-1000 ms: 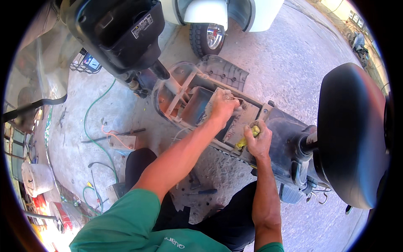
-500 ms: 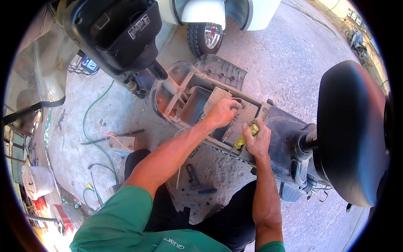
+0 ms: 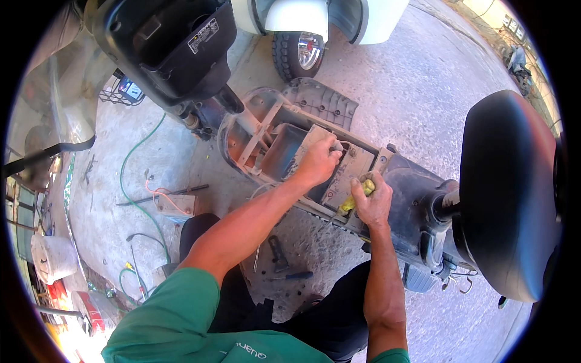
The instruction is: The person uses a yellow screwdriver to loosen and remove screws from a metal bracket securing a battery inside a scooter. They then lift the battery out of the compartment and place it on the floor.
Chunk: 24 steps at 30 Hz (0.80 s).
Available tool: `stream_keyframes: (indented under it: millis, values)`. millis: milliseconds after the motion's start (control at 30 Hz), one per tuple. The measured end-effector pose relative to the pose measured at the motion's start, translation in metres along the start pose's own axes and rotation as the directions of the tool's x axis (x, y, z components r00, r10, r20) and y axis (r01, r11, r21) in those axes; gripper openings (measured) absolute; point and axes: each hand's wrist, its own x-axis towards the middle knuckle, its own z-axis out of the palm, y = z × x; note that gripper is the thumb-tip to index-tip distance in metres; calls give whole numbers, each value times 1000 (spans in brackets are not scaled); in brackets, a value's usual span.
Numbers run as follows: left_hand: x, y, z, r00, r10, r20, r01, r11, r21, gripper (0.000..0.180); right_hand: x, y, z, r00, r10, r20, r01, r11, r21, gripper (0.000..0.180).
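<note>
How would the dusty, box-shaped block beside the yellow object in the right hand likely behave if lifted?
The dusty block is probably stiff, judging by its straight-edged, boxy shape. Rolling or tipping seems unlikely, since it sits within the frame. Its dust coating might make it slightly slippery.

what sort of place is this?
Probably an informal vehicle repair yard: a scooter-like vehicle with its floor compartment opened, a screwdriver lying on the rough ground, and another white vehicle close by.
</note>
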Motion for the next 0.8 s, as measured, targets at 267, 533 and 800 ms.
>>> stream_keyframes:
  millis: [267, 533, 800]
  values:
    - [-56, 14, -39, 952, -293, 92, 307, 914, -265, 17, -1, 2, -1, 1000, 7, -5, -7, 1000, -10, 29]
    - [-43, 7, -53, 991, -41, -129, 69, 974, 216, 46, 0, 1, -3, 1000, -2, 2, 2, 1000, -6, 28]
    - [-12, 17, -27, 916, -391, -92, 353, 674, 649, 116, 0, -3, 1, 1000, -20, -11, 20, 1000, -9, 30]
